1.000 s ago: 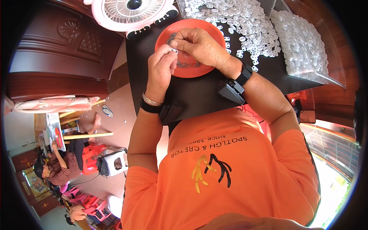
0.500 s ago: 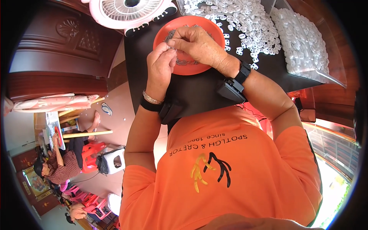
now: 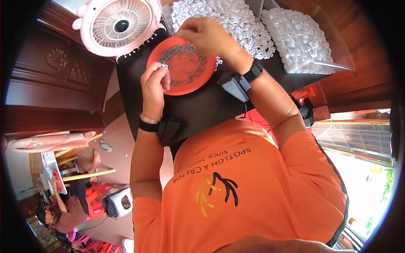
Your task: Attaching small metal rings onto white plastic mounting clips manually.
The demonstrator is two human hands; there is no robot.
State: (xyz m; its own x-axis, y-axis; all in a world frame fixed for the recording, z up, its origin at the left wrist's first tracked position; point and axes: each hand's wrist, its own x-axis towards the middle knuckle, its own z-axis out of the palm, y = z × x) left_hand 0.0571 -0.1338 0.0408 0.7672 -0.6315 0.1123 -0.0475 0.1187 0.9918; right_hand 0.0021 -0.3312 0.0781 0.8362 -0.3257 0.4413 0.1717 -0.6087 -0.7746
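Note:
My left hand [image 3: 154, 86] pinches a small white plastic piece [image 3: 164, 65] between thumb and fingertips at the left rim of a round orange-red plate [image 3: 184, 90]. Small grey metal pieces [image 3: 198, 63] lie in a rough ring on that plate. Above the far right part of the plate is my right hand [image 3: 211, 38], its thumb and fingers drawn together. Motion blurs those fingertips, so whatever they hold does not show. Both wrists carry black straps with dark boxes.
Many white plastic pieces [image 3: 211, 13] are heaped beyond the plate, and more fill a clear bin [image 3: 297, 40] at the right. A pink fan [image 3: 122, 26] stands at the far left of the black table [image 3: 198, 114]. Another person [image 3: 71, 211] sits at the lower left.
My hands were together over the plate. Now they have parted: the right has moved up and away, and the left shows the white piece. The whole view has also shifted.

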